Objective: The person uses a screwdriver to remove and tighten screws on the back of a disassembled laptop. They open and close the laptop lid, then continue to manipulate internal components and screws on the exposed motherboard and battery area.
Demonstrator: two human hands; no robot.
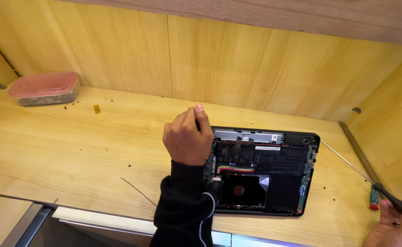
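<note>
Black sleeve fabric covers the left forearm, and the left hand (186,139) is seen curled half shut at the left edge of the opened laptop (260,171), its fingertips pressed against the upper left corner of the case; whether anything small is pinched there cannot be told. At the lower right, the right hand (395,226) is closed around the handle of a long, thin screwdriver (347,163), whose shaft is pointed toward the laptop's upper right corner. Between the two hands the laptop is laid bottom-up on the wooden counter (73,146), its bottom cover already taken off, so the circuit board, coloured ribbon cable and dark battery are exposed. The internal parts are still seated, so the opening is judged done and the work inside barely begun. Tiny dark specks, possibly screws, are scattered on the counter left of the left hand. Farther off, beyond the left hand, a pink-lidded plastic container (44,88) is set against the back wall.
</note>
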